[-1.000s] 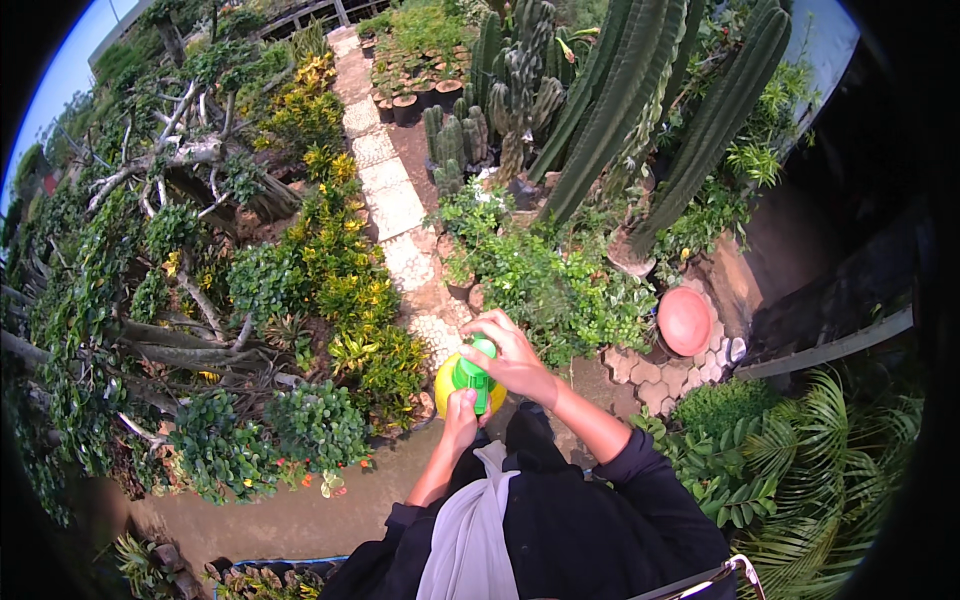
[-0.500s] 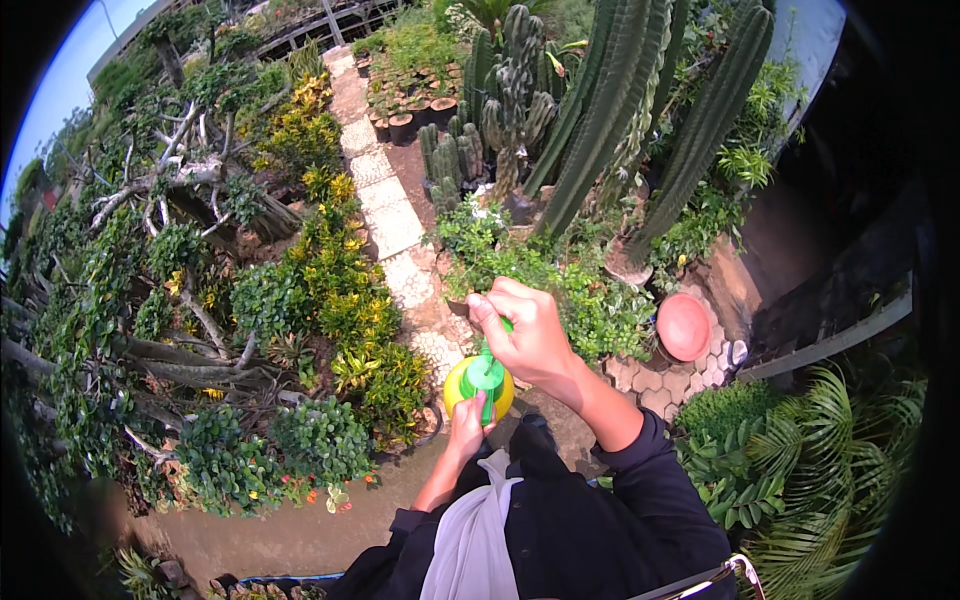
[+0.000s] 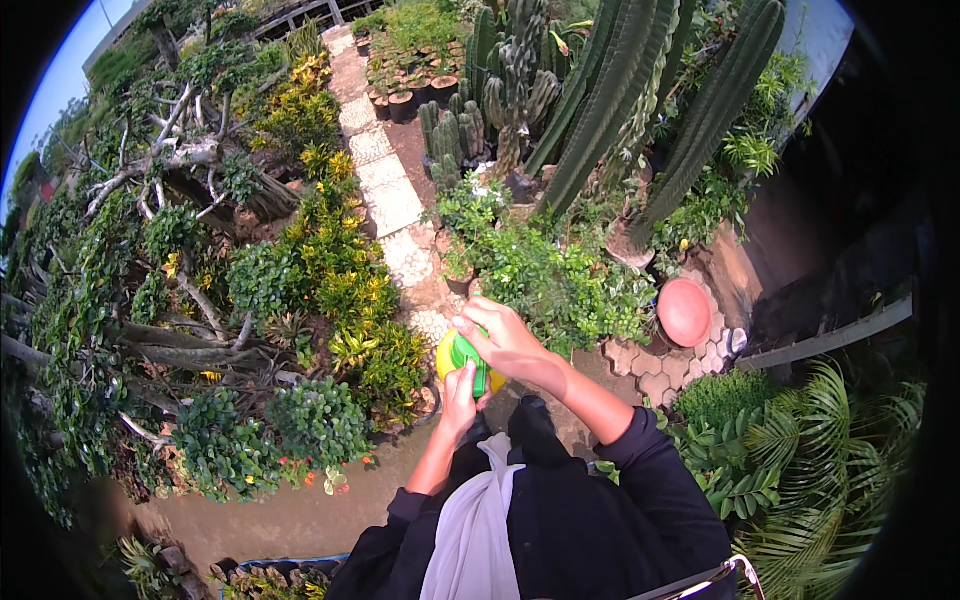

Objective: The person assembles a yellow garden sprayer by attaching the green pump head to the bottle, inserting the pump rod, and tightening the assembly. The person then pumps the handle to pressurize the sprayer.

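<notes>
A pump sprayer (image 3: 463,352) with a yellow tank and a green top is held in front of my body. My left hand (image 3: 459,402) is closed around the green grip on its near side, thumb up along it. Over the top, my right hand (image 3: 498,337) is closed on the pump handle, which its fingers mostly cover. The handle sits low against the sprayer's top. Most of the yellow tank is hidden beneath both hands.
A pale stone path (image 3: 385,190) runs away ahead, with yellow-green shrubs (image 3: 350,300) along its left. Tall cacti (image 3: 610,90) rise ahead right. A round pink-red dish (image 3: 685,312) stands on hexagonal paving at right, and palm fronds (image 3: 830,460) spread at lower right.
My right hand has come down toward the sprayer's top, pushing in the pump rod that was drawn out before. My left hand keeps its hold, slightly higher in the view.
</notes>
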The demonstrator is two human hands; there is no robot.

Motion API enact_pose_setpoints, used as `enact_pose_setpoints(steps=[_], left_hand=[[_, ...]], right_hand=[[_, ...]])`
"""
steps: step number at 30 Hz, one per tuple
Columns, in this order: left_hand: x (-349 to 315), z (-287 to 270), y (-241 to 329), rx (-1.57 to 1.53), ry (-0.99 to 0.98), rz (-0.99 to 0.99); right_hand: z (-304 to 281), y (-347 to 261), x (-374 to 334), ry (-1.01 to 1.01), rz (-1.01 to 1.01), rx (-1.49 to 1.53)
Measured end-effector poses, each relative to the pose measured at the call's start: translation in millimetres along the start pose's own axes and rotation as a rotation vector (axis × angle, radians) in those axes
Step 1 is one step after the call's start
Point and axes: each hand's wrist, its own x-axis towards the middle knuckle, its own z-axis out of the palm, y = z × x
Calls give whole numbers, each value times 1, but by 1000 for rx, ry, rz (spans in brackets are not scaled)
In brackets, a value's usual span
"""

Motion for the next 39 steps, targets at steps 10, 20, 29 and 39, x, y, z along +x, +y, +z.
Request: enact_pose_setpoints(steps=[10, 20, 29, 39], left_hand=[[11, -7, -14, 30, -38, -8], [15, 4, 18, 690, -208, -27], [12, -17, 14, 722, -244, -102], [47, -86, -77, 214, 323, -238]], right_hand=[[6, 66, -75, -271, 787, 591], [48, 73, -77, 19, 999, 861], [32, 68, -66, 89, 1018, 1057], [-25, 49, -52, 299, 724, 759]])
